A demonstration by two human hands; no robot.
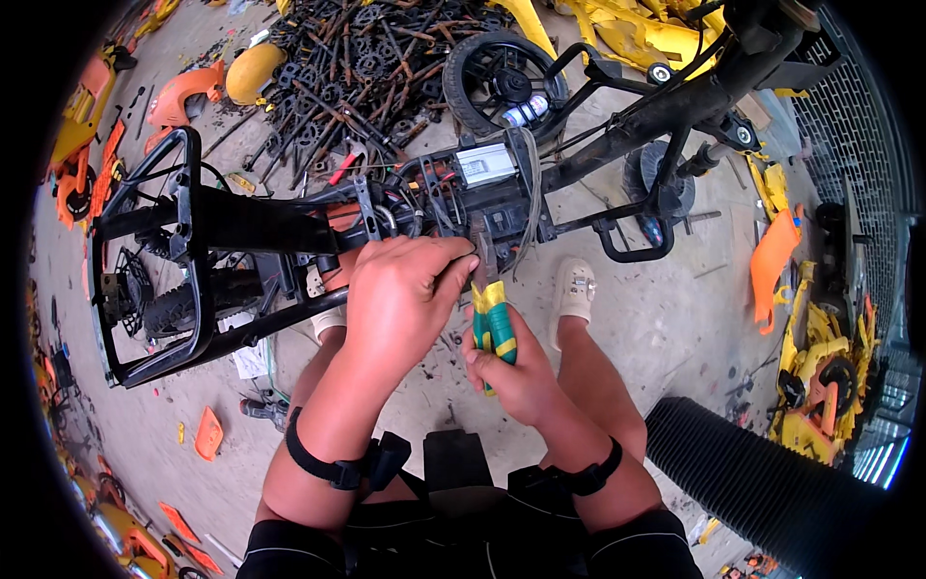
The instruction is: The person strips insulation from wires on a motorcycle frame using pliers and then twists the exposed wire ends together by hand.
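Two bare hands at a stripped black bike frame (231,224) lying across the concrete floor (675,328). Left hand (400,289): fingers curled and pinching a part at the frame's wiring cluster (424,198). Right hand (516,372): fingers wrapped tight round green-and-yellow-handled pliers (492,323), just below the cluster. Beyond: scrap-metal heap (357,68), black wheel (502,77), orange panel (776,256).

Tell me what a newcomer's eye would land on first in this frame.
At centre, the left hand grips wiring on a stripped black bike frame lying across the concrete floor, while the right hand holds green-and-yellow-handled pliers just beside it. Behind the frame, at top, a heap of dark rusty metal parts stands out, with orange and yellow plastic panels scattered round the edges.
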